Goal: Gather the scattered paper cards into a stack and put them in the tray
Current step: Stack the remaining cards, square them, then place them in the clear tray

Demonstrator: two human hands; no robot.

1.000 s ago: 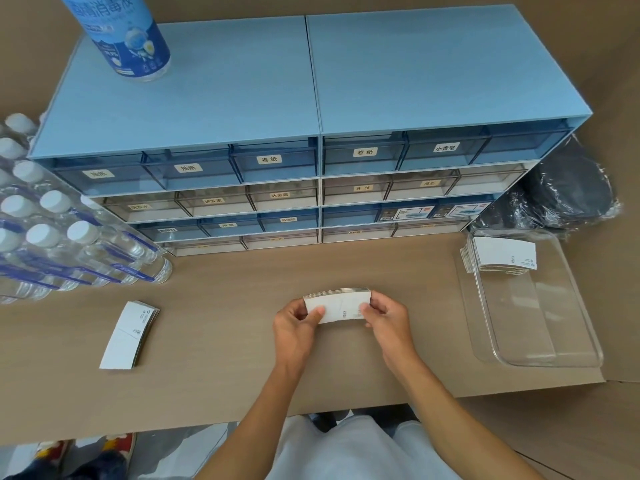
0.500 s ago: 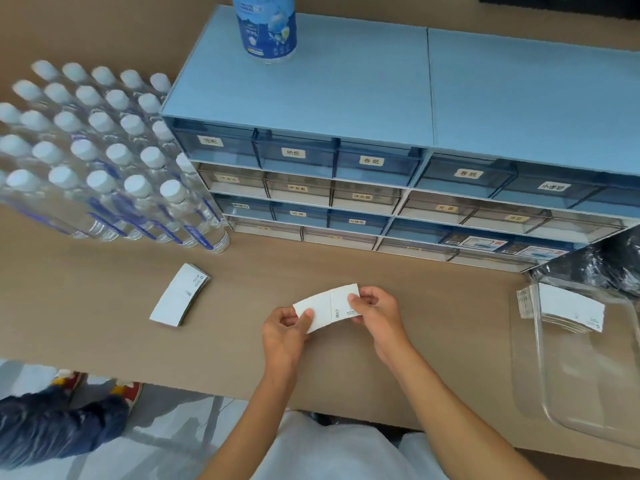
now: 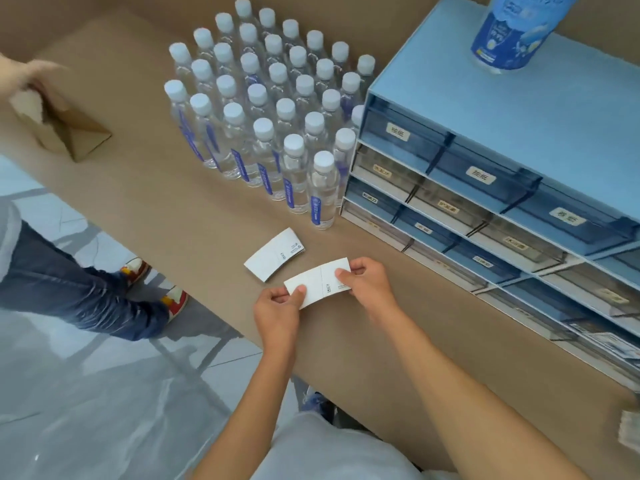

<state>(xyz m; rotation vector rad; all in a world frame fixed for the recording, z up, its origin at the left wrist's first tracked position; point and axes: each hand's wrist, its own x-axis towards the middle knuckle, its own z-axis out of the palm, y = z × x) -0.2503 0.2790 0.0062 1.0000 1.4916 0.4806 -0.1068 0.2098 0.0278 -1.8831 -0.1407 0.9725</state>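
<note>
A stack of white paper cards point(image 3: 320, 280) is held between both hands just above the brown table point(image 3: 166, 202). My left hand point(image 3: 278, 311) pinches its near-left end and my right hand point(image 3: 369, 280) grips its right end. A second small pile of white cards point(image 3: 273, 254) lies on the table just beyond and left of the held stack, apart from my hands. The tray is almost out of view; only a blurred edge with cards point(image 3: 628, 434) shows at the far right.
Many water bottles point(image 3: 270, 109) stand packed at the back. A blue drawer cabinet point(image 3: 502, 188) fills the right, with a blue canister point(image 3: 512, 29) on top. Another person's legs point(image 3: 69, 278) stand left of the table, and a hand touches a cardboard box point(image 3: 65, 129).
The view has swung left, so the tray has slid almost out of frame. The held stack now sits close to the loose pile. Both hands keep their grip.
</note>
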